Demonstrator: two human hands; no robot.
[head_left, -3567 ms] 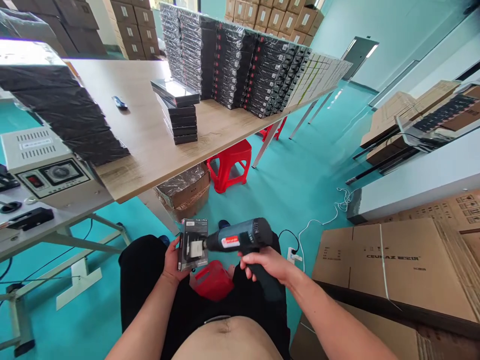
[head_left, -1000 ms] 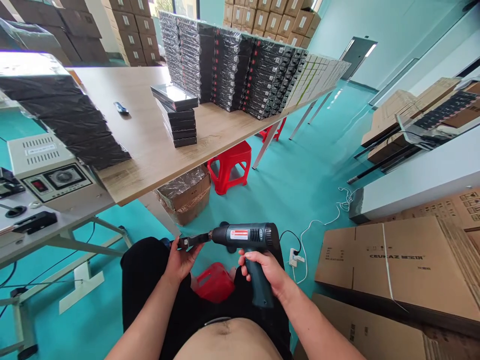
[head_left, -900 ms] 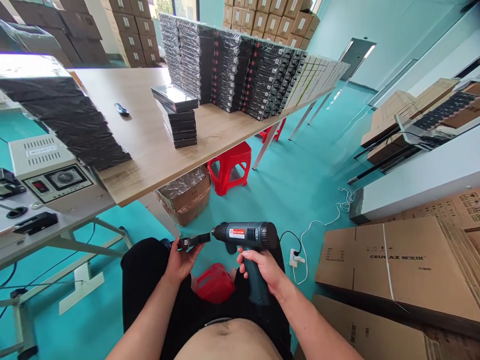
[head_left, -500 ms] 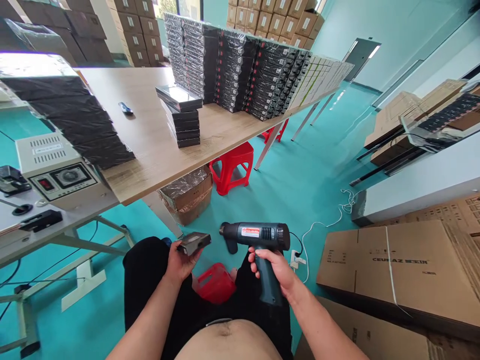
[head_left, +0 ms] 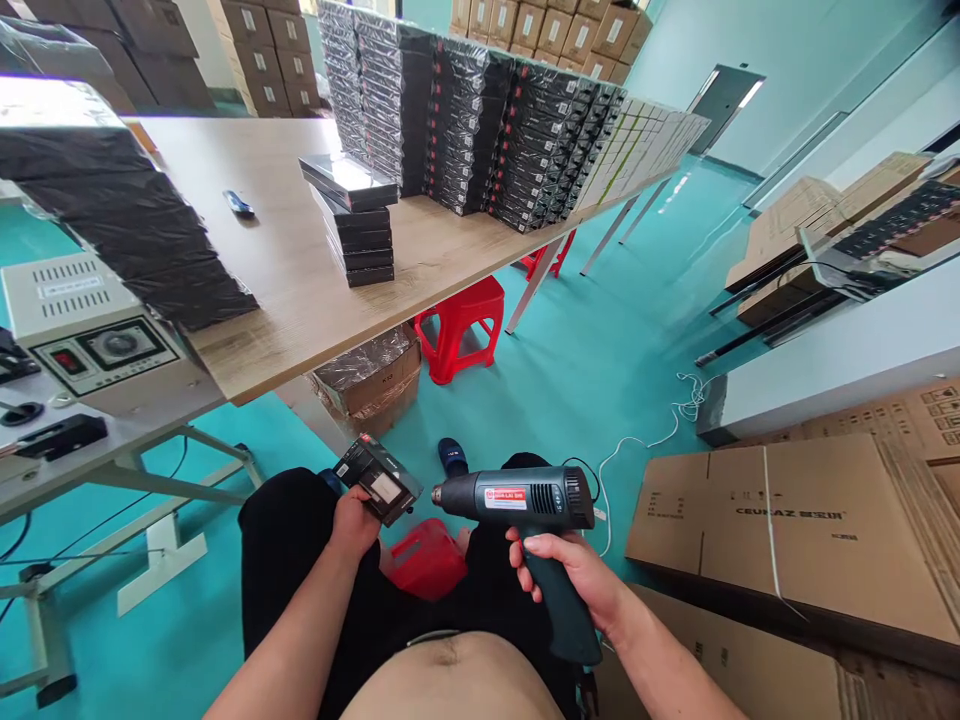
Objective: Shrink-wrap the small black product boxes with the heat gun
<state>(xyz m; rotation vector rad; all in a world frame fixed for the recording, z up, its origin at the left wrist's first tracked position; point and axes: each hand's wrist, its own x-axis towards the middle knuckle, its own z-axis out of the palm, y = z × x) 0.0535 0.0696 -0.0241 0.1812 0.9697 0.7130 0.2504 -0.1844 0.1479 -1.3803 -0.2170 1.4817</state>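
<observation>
With the counter point(head_left: 277, 265) as your landmark, both of your hands are on your side of its near edge, over your lap, and apart from each other. Your left hand point(head_left: 355, 522) is clamped on a black box point(head_left: 380, 482), which is tilted, a pale label panel on its upward face; box and hand sit just out from the counter's near corner. Your right hand point(head_left: 564, 568) is wrapped around the handle of a dark heat gun point(head_left: 517, 497), farther to the right of that corner, its nozzle aimed at the box with a narrow gap between them. On the counter, near its front edge, stands a short stack of black boxes point(head_left: 364, 235); tall rows of film-wrapped boxes point(head_left: 480, 130) line its far side, and a dark wrapped stack point(head_left: 127, 220) rises at its left end. A small blue item point(head_left: 238, 205) lies on the counter's bare middle, too small to identify with confidence. Below the counter's edge stand a cardboard carton point(head_left: 375, 385) and a red stool point(head_left: 461, 325).
</observation>
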